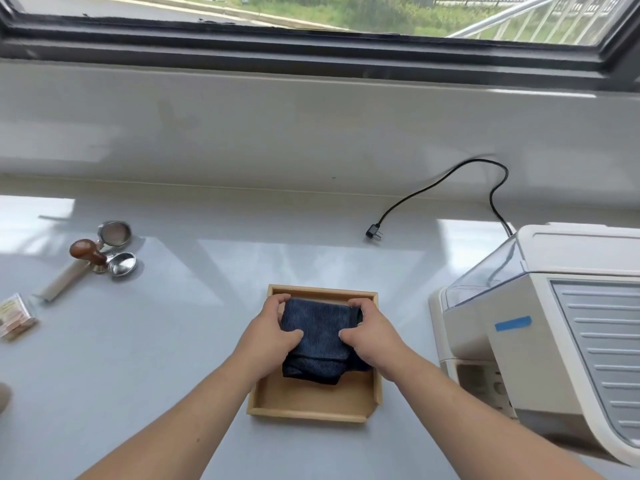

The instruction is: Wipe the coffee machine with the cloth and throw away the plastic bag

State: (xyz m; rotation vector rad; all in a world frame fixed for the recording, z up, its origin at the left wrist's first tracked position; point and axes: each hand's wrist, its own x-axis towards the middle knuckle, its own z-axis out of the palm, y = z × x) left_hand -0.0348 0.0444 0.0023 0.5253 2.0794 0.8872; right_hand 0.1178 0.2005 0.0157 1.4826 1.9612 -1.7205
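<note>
A folded dark blue cloth (320,341) lies in a shallow wooden tray (311,403) at the centre of the pale counter. My left hand (268,332) grips the cloth's left side and my right hand (370,336) grips its right side, thumbs on top. The cream coffee machine (540,334) stands to the right of the tray, with a strip of blue tape on its side. A small clear plastic bag (15,317) with printed contents rests at the counter's far left edge.
A wooden-handled tamper (88,252), a portafilter (114,233) and a metal funnel ring (122,264) sit at the left rear. The machine's black power cord and unplugged plug (374,232) trail across the back of the counter. A window sill runs behind.
</note>
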